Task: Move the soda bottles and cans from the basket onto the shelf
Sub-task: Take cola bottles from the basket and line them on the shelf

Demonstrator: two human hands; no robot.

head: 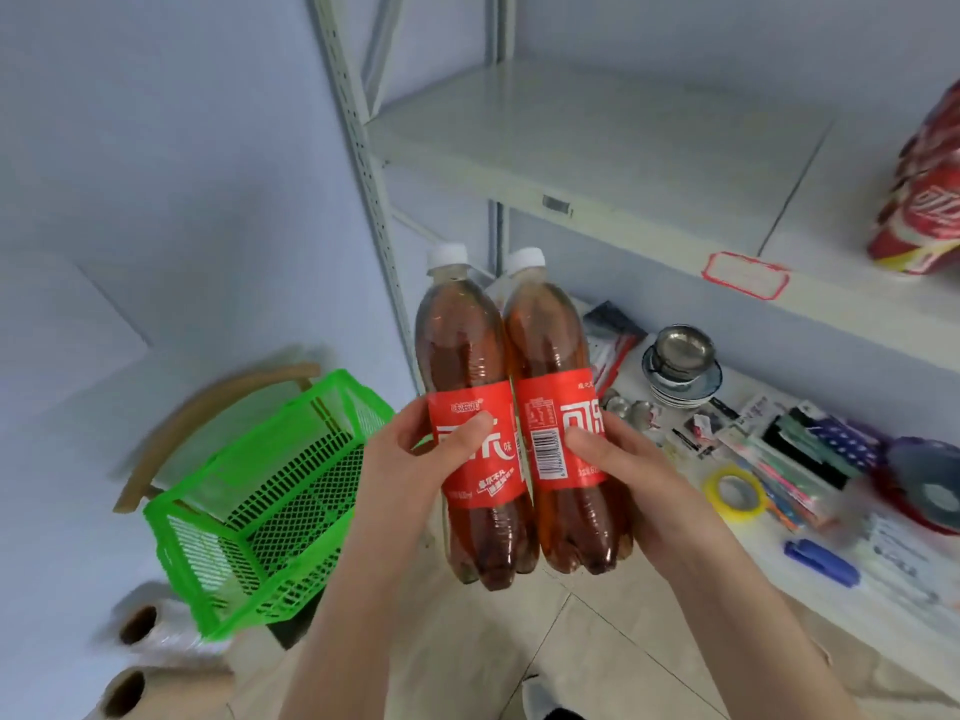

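Observation:
Two brown soda bottles with red labels and white caps stand upright side by side in mid-air, touching. My left hand [410, 459] grips the left bottle [465, 356] around its label. My right hand [623, 459] grips the right bottle [545, 350] the same way. The green plastic basket [249, 517] sits tilted on a wooden chair at lower left; its visible inside looks empty. The white metal shelf [597, 148] is ahead and to the right, its upper board bare in front of the bottles.
A red shrink-wrapped pack of cans [924, 200] stands on the upper board's right end. The lower board holds stacked bowls [680, 366], a yellow tape roll [735, 493], pens and packets. Rolls of plastic film [156, 662] lie at bottom left.

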